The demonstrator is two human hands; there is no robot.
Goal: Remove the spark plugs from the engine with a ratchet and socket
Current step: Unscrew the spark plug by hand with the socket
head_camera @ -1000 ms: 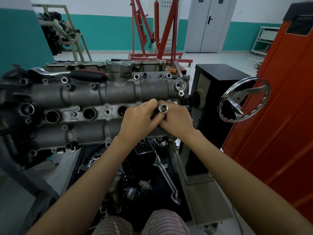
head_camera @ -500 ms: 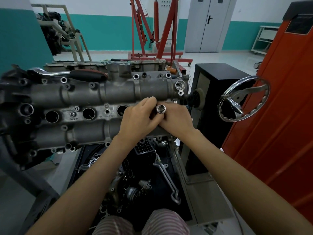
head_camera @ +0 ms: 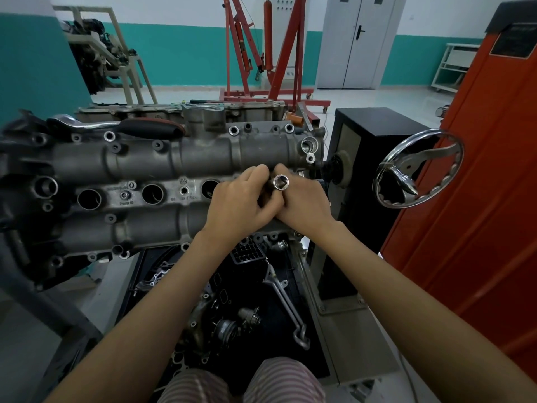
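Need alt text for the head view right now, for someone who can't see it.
Both hands, left hand and right hand, grip a socket together over the engine, its open end facing the camera. A ratchet lies on the engine's far side, untouched.

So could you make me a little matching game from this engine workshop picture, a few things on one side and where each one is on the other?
Things:
1. socket
2. ratchet
3. handwheel
4. engine hoist

Places:
A. standing on the floor beyond the engine
B. lying on top of the engine, far side
C. held between the left hand and right hand
D. right of the engine, beside the orange cabinet

Pairs: 1-C, 2-B, 3-D, 4-A
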